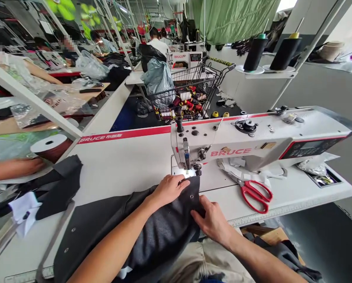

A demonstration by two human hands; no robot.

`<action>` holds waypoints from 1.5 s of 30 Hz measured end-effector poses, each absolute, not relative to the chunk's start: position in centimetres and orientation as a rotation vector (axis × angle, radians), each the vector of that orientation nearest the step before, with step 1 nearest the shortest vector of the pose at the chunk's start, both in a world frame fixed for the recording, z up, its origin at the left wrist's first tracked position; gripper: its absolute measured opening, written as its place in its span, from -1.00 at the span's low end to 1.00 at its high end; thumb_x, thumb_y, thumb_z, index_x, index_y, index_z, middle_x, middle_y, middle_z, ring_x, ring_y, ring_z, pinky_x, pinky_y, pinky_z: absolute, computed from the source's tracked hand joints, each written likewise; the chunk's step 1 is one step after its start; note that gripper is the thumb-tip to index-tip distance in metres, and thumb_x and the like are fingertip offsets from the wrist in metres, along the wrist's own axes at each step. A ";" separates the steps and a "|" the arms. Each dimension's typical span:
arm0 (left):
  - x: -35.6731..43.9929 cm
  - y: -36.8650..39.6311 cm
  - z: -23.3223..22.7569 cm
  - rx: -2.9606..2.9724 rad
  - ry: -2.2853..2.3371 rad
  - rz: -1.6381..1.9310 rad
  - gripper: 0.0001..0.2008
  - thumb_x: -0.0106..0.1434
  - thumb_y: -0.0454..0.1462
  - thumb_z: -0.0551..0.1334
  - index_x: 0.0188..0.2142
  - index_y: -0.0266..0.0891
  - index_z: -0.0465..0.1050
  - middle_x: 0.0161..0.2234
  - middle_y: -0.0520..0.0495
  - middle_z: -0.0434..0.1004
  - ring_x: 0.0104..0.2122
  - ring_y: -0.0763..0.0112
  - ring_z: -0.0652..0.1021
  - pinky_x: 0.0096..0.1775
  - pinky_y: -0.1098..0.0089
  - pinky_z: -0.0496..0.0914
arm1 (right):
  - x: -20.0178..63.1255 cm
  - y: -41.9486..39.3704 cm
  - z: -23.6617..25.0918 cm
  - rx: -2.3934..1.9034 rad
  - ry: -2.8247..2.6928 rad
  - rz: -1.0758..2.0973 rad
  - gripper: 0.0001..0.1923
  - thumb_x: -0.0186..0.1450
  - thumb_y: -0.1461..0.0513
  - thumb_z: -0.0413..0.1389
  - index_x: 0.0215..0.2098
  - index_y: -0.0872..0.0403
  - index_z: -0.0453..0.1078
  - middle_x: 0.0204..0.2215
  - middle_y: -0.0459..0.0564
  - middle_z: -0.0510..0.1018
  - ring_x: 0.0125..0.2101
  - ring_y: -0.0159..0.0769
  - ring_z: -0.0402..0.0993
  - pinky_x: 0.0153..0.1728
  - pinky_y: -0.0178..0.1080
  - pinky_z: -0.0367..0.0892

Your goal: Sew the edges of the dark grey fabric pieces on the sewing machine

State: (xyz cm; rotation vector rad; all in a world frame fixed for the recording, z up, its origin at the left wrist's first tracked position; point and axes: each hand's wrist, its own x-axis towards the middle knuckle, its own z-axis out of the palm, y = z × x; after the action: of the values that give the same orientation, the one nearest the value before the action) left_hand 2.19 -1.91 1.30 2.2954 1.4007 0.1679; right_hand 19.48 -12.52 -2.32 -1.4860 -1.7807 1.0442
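A dark grey fabric piece (161, 232) lies on the white sewing table (125, 165), its far edge under the needle of a white sewing machine (252, 137). My left hand (170, 189) presses flat on the fabric just in front of the presser foot (187, 169). My right hand (212, 220) pinches the fabric's right edge near the table's front. Small metal snaps dot the cloth.
Red-handled scissors (255, 192) lie right of the needle under the machine arm. Black cloth pieces (60, 184) sit at the left, where another person's forearm (13, 169) rests. A wire cart (187, 94) of thread spools stands behind. Two black thread cones (270, 53) stand on a shelf.
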 end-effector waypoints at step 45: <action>2.5 -2.1 -0.5 2.462 1.513 -0.090 -0.76 0.32 -0.16 0.04 -0.41 -0.16 0.37 -0.42 -0.05 0.54 -0.38 0.27 0.54 -0.40 0.39 0.19 | 22.8 -7.7 -2.2 -0.997 -2.566 0.319 -0.61 0.33 0.21 0.13 0.10 0.14 0.30 0.21 0.19 0.28 0.28 0.01 -0.01 0.09 0.02 0.22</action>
State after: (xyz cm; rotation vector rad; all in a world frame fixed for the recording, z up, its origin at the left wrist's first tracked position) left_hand 2.46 -2.15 -0.51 2.4621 1.5131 -0.0896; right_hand 22.77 -7.69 -2.21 -0.9974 -2.5657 0.3194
